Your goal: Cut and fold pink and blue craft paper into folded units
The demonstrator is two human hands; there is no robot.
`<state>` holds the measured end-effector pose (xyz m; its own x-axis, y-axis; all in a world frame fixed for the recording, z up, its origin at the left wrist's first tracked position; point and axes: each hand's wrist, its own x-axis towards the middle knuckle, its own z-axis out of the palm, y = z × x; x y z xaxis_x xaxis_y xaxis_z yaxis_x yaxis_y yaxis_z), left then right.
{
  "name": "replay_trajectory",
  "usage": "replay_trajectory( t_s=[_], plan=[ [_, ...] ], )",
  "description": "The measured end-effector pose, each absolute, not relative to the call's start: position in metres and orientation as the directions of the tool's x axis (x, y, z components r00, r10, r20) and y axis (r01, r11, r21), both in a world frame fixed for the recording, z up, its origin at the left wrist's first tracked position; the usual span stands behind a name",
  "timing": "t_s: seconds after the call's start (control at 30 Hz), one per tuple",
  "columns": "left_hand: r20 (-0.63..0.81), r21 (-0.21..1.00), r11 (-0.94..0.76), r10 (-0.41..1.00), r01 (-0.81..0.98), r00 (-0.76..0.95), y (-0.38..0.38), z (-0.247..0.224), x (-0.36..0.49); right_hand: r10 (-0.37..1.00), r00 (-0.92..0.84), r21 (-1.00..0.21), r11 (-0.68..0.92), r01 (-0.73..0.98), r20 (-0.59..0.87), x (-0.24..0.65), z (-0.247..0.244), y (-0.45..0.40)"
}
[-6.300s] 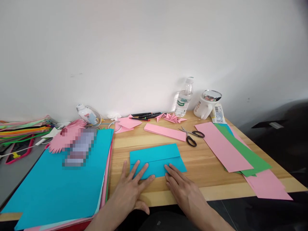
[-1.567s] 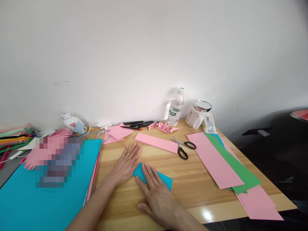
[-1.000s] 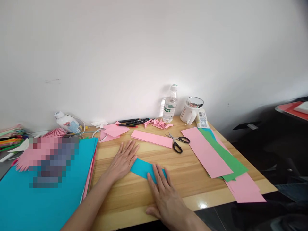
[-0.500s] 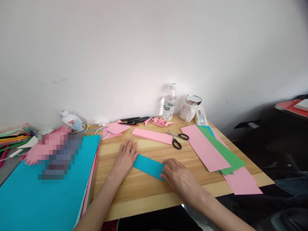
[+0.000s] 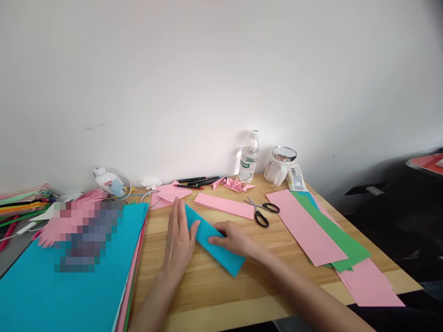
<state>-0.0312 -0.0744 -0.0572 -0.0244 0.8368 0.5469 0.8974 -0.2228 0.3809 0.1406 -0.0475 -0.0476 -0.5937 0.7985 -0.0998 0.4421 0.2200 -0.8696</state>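
Note:
A folded blue paper strip (image 5: 221,256) lies slantwise across the wooden table between my hands. My left hand (image 5: 182,235) is at its upper left end, fingers stretched out and upright along the edge, the thumb apart and touching the paper. My right hand (image 5: 230,237) grips the strip's upper edge near the middle, thumb on top and the fingers bent behind. Behind the strip lie a folded pink strip (image 5: 224,206) and black-handled scissors (image 5: 262,211) with their blades apart.
Pink sheets (image 5: 306,228) and a green sheet (image 5: 341,240) overlap at the right. A water bottle (image 5: 248,159), a white mug (image 5: 277,170) and pens (image 5: 197,181) stand or lie by the wall. A blue paper stack (image 5: 69,295) fills the left.
The blue strip has turned to a steeper slant. My right hand has moved left along it and now pinches its edge. My left hand has tipped up on its side, and the view has shifted slightly.

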Motion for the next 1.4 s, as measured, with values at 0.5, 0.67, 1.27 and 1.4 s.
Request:
replay_trajectory(
  t_s=[0.5,0.67,1.27,1.4],
  plan=[
    [-0.24,0.965,0.248,0.966,-0.09,0.096,-0.059,-0.05,-0.008,0.919,-0.39,-0.971,-0.139,-0.196,-0.053,0.142,-0.069,-0.025],
    [-0.272,0.942,0.297,0.949,-0.154,0.162,-0.059,-0.044,-0.012,0.887,-0.444,-0.958,-0.227,-0.173,-0.13,0.144,-0.064,-0.024],
    [-0.384,0.831,0.364,0.922,-0.421,0.039,-0.059,-0.051,-0.016,0.863,-0.484,-0.966,0.019,-0.256,0.145,0.151,-0.068,-0.027],
    [-0.384,0.816,0.387,0.918,-0.429,0.097,-0.06,-0.051,-0.014,0.863,-0.413,-0.954,0.233,-0.188,0.291,0.15,-0.071,-0.027]
  ],
)
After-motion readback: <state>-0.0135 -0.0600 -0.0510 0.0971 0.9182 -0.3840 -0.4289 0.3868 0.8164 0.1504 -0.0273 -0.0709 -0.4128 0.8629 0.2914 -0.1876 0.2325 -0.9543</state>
